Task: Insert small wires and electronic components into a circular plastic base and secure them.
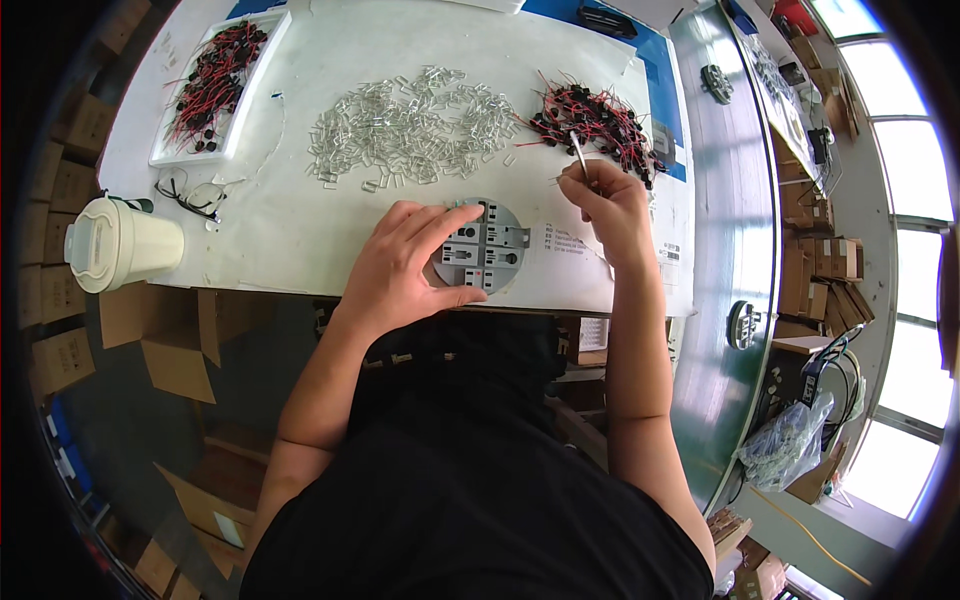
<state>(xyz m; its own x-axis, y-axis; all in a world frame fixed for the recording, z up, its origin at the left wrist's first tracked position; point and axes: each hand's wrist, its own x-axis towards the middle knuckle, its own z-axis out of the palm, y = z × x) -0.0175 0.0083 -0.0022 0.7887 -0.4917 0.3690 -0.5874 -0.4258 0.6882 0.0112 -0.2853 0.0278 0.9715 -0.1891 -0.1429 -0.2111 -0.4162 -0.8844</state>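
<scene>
My left hand (402, 258) grips a round grey plastic plate (505, 238) at the table's front edge. Its index finger rests on the far rim and its thumb on the near rim. Small black parts sit in some of the plate's slots. To the right, my right hand (610, 208) is raised and closed in a pinch on a slim silver tool (578, 148), whose upper end sticks out past the fingers. A thin, pale bit shows at the fingertips, too small to name. Just beyond lies a heap of black round parts with red and black wires (600, 120).
Many clear U-shaped pieces (410, 125) are spread over the table's middle. At the left are a white tray (160, 150) of wired parts, eyeglasses (190, 195) and a lidded cream cup (130, 245). A printed sheet (570, 255) lies right of the plate. Open cardboard boxes (175, 350) stand below left.
</scene>
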